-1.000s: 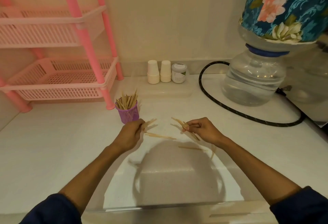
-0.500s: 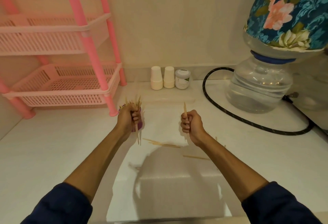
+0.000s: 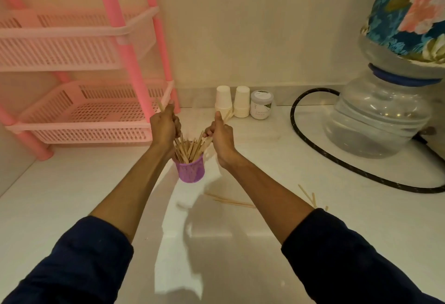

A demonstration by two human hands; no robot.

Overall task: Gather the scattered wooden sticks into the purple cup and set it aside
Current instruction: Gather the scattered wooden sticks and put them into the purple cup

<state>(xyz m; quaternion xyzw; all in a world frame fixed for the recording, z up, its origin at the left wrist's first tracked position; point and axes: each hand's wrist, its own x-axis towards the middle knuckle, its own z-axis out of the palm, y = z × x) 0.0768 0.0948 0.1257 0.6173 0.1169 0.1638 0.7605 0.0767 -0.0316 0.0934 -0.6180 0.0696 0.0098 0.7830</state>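
the purple cup [image 3: 190,170] stands upright on the white counter [image 3: 72,195] between the two wrists, packed with wooden sticks [image 3: 189,146] that fan out above its rim. the left hand [image 3: 165,126] is clenched around a few sticks just above the cup's left side, and the right hand [image 3: 220,135] is clenched around sticks at its right, thumb up. loose sticks [image 3: 231,201] lie on the counter to the cup's right, near a black hose [image 3: 313,144].

Light: dim, warm yellow cast, from above and behind.
Shadows: head and arms thrown forward on the white counter [image 3: 72,207], soft-edged.
Glare: pale sheen along the counter's near part.
Blur: slight softness throughout.
Distortion: wide-angle bending toward the edges.
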